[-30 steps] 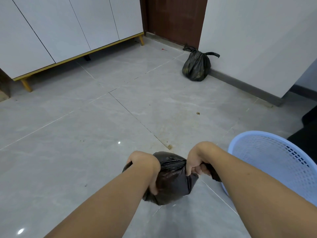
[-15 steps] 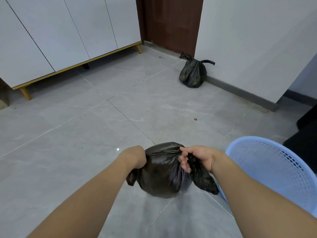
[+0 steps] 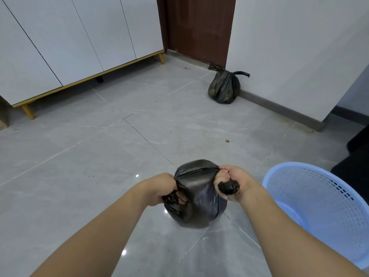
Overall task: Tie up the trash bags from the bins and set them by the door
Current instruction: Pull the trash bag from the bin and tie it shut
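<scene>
A grey tiled floor [image 3: 79, 156] carries a tied trash bag [image 3: 223, 88] and a blue basket [image 3: 319, 196].

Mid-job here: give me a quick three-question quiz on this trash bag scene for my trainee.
1. True or false: the knotted dark plastic trash bag lies beside the brown wooden door.
2. What does the right hand grip?
A. the rim of the light blue perforated plastic bin
B. an end of the black plastic trash bag
C. nothing
3. Fill in: the left hand grips the bag's other ____.

Key: 1 true; 2 B; 3 end.
</scene>
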{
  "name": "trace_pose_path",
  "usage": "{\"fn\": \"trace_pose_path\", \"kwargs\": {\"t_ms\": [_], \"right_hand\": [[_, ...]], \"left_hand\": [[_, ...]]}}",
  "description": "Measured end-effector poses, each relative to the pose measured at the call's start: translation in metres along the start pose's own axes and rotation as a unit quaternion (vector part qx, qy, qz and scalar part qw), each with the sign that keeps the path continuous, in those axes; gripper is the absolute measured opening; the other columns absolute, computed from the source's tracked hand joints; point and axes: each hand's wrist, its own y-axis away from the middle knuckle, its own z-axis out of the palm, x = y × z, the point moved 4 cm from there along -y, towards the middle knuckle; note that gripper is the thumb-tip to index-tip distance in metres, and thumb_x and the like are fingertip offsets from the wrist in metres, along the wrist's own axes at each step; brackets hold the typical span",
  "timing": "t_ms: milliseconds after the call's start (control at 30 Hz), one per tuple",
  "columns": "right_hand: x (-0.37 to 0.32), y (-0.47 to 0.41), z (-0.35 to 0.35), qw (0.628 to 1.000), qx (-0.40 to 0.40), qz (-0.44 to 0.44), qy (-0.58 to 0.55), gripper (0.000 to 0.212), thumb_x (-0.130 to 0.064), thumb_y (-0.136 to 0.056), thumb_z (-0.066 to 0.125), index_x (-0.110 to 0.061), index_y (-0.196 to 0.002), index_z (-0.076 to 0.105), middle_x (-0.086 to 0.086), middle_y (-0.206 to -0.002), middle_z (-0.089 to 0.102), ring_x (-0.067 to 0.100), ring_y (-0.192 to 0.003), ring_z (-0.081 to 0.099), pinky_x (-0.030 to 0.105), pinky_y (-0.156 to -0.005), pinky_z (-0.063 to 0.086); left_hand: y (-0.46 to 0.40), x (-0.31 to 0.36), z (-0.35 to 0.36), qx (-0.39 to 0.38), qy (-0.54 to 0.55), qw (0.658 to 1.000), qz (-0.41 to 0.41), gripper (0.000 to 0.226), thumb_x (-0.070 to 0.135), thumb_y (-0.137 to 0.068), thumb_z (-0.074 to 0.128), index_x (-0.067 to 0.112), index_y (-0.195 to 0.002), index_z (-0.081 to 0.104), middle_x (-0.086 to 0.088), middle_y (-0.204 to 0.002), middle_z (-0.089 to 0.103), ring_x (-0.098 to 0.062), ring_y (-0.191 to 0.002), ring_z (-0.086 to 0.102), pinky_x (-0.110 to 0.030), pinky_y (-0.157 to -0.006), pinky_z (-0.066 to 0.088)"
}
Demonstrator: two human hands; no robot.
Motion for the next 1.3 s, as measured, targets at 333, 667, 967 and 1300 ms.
{"fn": "trace_pose_path", "kwargs": {"t_ms": [333,667,967,1300], "right_hand": [[0.005,-0.007,-0.011,0.996,0.015,-0.065,0.059,0.042,-0.036,-0.094,0.05,-0.014,-0.061,0.038,-0.001,-0.034,0.035,0.01,-0.023,0.03,0.011,-0.027,0.025],[0.014,-0.014,-0.031,0.994,0.018,-0.055,-0.094,0.022,-0.012,-0.095,0.046,0.004,-0.084,0.056,0.012,-0.065,0.062,0.007,-0.027,0.042,0.014,-0.034,0.044],[0.01,-0.012,-0.026,0.978,-0.14,-0.015,-0.155,0.018,-0.021,-0.093,0.044,-0.011,-0.085,0.056,-0.003,-0.052,0.052,0.011,-0.038,0.048,0.016,-0.037,0.032],[0.009,-0.024,-0.023,0.972,-0.218,-0.084,0.001,0.053,0.008,-0.075,0.058,-0.015,-0.122,0.05,0.021,-0.14,0.05,0.006,-0.04,0.016,0.015,-0.03,0.017]], "left_hand": [[0.005,-0.002,0.0,-0.088,0.204,0.975,0.017,0.022,0.025,-0.068,0.06,0.015,-0.053,0.047,0.004,-0.05,0.033,-0.012,-0.037,0.026,-0.018,-0.038,0.026],[-0.02,-0.006,0.01,0.025,0.094,0.992,0.082,0.03,0.032,-0.091,0.064,0.006,-0.105,0.069,-0.014,-0.098,0.075,-0.029,-0.092,0.072,-0.04,-0.086,0.057],[-0.007,0.0,0.026,0.196,-0.675,0.687,0.185,0.027,0.026,-0.098,0.034,0.015,-0.095,0.059,0.002,-0.062,0.038,-0.025,-0.062,0.051,-0.032,-0.056,0.035],[0.042,0.035,0.054,0.11,-0.767,0.574,0.263,0.009,0.02,-0.091,0.04,0.016,-0.083,0.042,-0.001,-0.063,0.042,-0.021,-0.047,0.033,-0.031,-0.05,0.022]]}}
